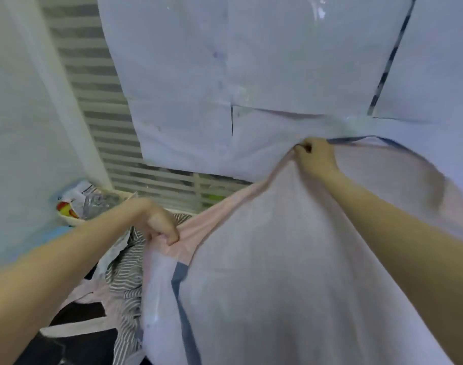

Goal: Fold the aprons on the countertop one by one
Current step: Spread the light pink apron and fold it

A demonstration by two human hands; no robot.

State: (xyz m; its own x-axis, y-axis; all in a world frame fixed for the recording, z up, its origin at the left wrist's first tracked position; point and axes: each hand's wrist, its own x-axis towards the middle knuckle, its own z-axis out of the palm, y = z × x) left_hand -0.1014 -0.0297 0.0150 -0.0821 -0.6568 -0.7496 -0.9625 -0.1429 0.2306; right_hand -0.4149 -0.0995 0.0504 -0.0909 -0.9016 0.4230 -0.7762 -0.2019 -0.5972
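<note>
Holding a pale pink apron [291, 259] up by its top edge, a person spreads the cloth wide in the head camera's view. The right hand [317, 159] is raised high toward the wall, its fingers curled and pinching one upper corner of the apron, where a blue-grey strap [356, 140] trails off to the right. The left hand [159, 225] sits lower and nearer the camera, its fingers closed round a bunched fold of the pink hem at the other end of the edge. Between the two hands the cloth hangs as a broad sheet that fills the lower right of the picture, with a blue-grey band [180, 293] running down its left side.

Below the left forearm lies a heap of other aprons on the desk: a grey-and-white striped one [127, 275] touching the held apron's left edge, a pale pink one [93, 293] beside it, and dark cloth [80, 341] at the bottom left.

Behind the left hand a white bowl [75, 219] holds crumpled plastic packaging [80, 198] with red and yellow print; any lettering on it is too blurred to read. Sheets of white paper [225, 75] cover the window behind, slatted blinds [106, 114] showing at their left, and no writing can be made out on them.
</note>
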